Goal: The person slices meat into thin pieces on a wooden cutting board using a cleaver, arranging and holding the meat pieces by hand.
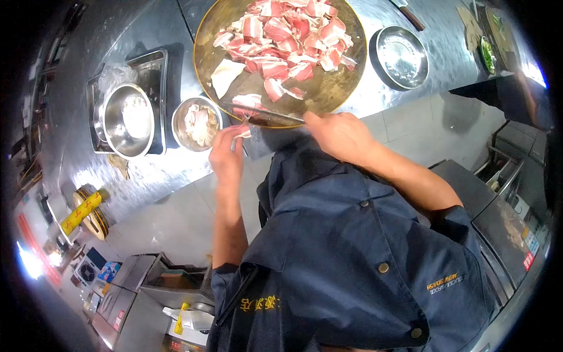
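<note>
My right hand (340,135) grips a knife (275,114) at the near edge of a round cutting board (328,101). Its thin dark blade points left, beside a slice of pork at that edge. Between the fingertips of my left hand (227,151) is a strip of pork belly (241,131), red and white, just off the board's near-left rim. A large heap of sliced pork belly (287,32) covers the far part of the board. One pale, whitish piece (226,77) lies apart at the left.
Left of the board, a small metal bowl (197,124) holds pale scraps. A larger steel bowl (128,120) stands in a dark tray (158,64). A round metal dish (401,57) sits at the right, with another knife handle (413,19) beyond it.
</note>
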A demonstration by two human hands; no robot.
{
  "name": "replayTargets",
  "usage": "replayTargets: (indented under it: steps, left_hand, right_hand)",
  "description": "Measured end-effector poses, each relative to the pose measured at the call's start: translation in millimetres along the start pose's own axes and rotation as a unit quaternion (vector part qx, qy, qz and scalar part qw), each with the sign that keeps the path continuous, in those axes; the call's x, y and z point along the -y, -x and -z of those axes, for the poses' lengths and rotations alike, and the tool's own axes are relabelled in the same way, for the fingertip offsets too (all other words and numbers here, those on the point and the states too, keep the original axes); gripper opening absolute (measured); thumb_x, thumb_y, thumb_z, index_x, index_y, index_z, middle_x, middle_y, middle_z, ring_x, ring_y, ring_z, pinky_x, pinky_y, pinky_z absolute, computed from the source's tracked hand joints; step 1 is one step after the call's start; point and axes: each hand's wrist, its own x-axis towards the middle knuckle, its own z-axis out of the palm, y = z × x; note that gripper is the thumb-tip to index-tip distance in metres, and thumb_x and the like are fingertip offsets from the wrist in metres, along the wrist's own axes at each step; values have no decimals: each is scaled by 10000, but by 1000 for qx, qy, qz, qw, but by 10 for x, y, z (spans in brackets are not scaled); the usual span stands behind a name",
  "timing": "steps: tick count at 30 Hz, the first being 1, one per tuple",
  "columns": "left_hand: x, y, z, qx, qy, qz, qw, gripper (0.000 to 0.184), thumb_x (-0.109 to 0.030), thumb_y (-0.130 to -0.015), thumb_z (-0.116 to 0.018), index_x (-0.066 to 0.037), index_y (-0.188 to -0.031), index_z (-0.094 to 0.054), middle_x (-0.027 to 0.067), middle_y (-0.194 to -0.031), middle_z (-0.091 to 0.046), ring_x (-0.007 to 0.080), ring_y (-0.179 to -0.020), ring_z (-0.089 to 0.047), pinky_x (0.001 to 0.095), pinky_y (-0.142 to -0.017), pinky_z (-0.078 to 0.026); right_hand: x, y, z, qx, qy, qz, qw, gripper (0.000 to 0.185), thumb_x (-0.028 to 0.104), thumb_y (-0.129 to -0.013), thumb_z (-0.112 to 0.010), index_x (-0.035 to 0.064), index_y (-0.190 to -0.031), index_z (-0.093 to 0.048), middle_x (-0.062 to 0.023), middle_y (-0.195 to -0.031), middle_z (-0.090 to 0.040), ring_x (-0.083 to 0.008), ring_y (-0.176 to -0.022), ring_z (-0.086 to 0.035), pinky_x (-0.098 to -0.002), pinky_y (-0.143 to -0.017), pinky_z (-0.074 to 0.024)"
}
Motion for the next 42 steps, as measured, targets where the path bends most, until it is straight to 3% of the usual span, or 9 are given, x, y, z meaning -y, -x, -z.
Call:
replayTargets:
  steps: [19,22,25,30,33,36,38,41,42]
  left_hand:
    - [-32,26,91,-51,29,5,998,217,58,-876,-752,-23,-1078,-764,138,-1134,-753,285,-1047,-738,379,-938,-599]
    - [-32,-89,228,-95,83,48,991,218,30,-961,-705,-11,-1173,-735,142,-1278,-707,244,-1088,-729,364,-975,-598]
    - [-314,-535,168,87,401,63,910,298,0,-1033,-642,18,-1330,-648,157,-1439,-596,196,-1117,-717,331,-959,-592]
    - [-328,-1245,-770,12,70,-70,995,411,-56,-954,-747,-49,-1346,-625,165,-1341,-612,244,-1066,-717,357,-961,-591]
    - [-514,-1360,-867,105,112,41,987,431,-82,-875,-813,-65,-1270,-641,148,-1218,-642,239,-982,-700,360,-880,-595]
    - [-536,-1299,-966,98,133,0,986,392,-36,-840,-807,-53,-1193,-638,164,-1155,-634,298,-949,-690,418,-823,-573]
    - [-506,-1294,-1093,44,150,-27,987,385,-25,-857,-812,-52,-1189,-619,143,-1104,-665,232,-883,-698,365,-775,-580]
    - [-591,-1430,-1055,65,525,173,830,393,16,-953,-756,-60,-1288,-565,138,-1192,-713,152,-1000,-702,291,-836,-601]
    - [-613,-1510,-913,70,531,192,822,409,50,-1005,-666,-62,-1370,-518,151,-1262,-689,212,-1076,-721,330,-917,-615]
  right_hand:
    - [-190,88,-242,22,-7,-14,1000,207,277,-1057,-583,71,-1051,-560,-230,-739,-700,-459,-731,-719,-587,-635,-545]
    - [-279,277,-57,22,-16,-35,999,212,273,-1051,-611,69,-1048,-552,-246,-751,-696,-473,-749,-710,-585,-635,-537]
    - [-486,535,-67,-38,-63,-62,995,213,250,-1040,-645,62,-1044,-543,-260,-744,-682,-497,-741,-688,-595,-636,-517]
    - [-714,808,85,-74,-71,-158,982,220,224,-1041,-657,39,-1040,-539,-280,-735,-659,-518,-738,-665,-599,-641,-494]
    - [-755,913,220,-88,-55,-196,975,230,226,-1038,-664,33,-1027,-539,-285,-742,-659,-518,-746,-667,-591,-644,-496]
    - [-750,1023,234,-112,-75,-237,962,232,226,-1035,-669,34,-1019,-541,-284,-764,-665,-509,-757,-670,-586,-656,-500]
    - [-732,1074,245,-107,-100,-248,958,221,220,-1032,-675,42,-1024,-544,-269,-774,-666,-499,-760,-672,-581,-663,-505]
    - [-797,1101,251,-88,-78,-162,980,227,271,-1039,-660,69,-1036,-556,-241,-781,-678,-485,-761,-680,-568,-665,-521]
    - [-803,1054,292,-90,-81,-164,979,227,271,-1039,-660,69,-1036,-556,-241,-781,-678,-485,-761,-680,-568,-665,-521]
